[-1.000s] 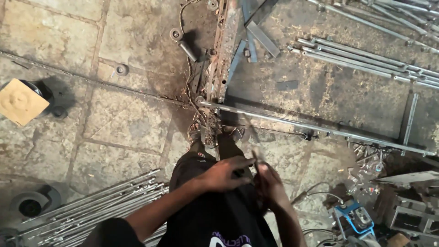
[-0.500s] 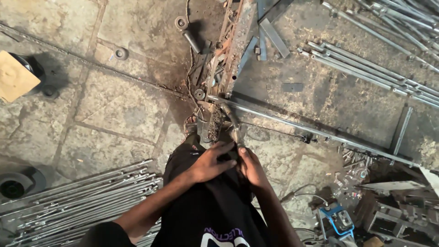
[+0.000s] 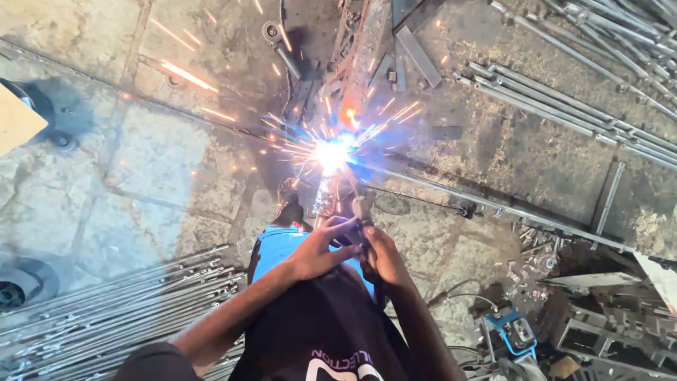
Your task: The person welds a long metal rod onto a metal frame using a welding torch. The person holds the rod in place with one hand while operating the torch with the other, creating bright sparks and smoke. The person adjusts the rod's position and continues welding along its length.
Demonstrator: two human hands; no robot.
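Sparks burst white and blue from the welding arc (image 3: 331, 154), right where the long grey steel bar (image 3: 493, 204) meets the rusty upright steel frame (image 3: 363, 63), and the glare swallows the joint itself, so the seam cannot be made out. Both hands are up close below it: the left hand (image 3: 317, 248) and the right hand (image 3: 381, 255) meet around a dark electrode holder (image 3: 361, 212), fingers wrapped tight, each grip fully closed on it, though the handle is mostly buried under the knuckles. The rod tip is lost in the flash. Orange streaks fly out over the cracked stone floor (image 3: 141, 162) to the upper left. A dark shoe (image 3: 289, 201) sits just beside the arc, half hidden in shadow. Below the hands, blue trousers (image 3: 282, 247) and a black shirt (image 3: 317, 331) block whatever lies underneath. A bundle of thin grey metal rods (image 3: 106, 303) runs off the lower left edge; more grey steel tubes (image 3: 578, 106) cross the upper right, cut off by the frame. At lower right, a small blue machine (image 3: 511, 335) sits among scrap, hard to read. A tan board (image 3: 17, 116) is clipped at the left edge.
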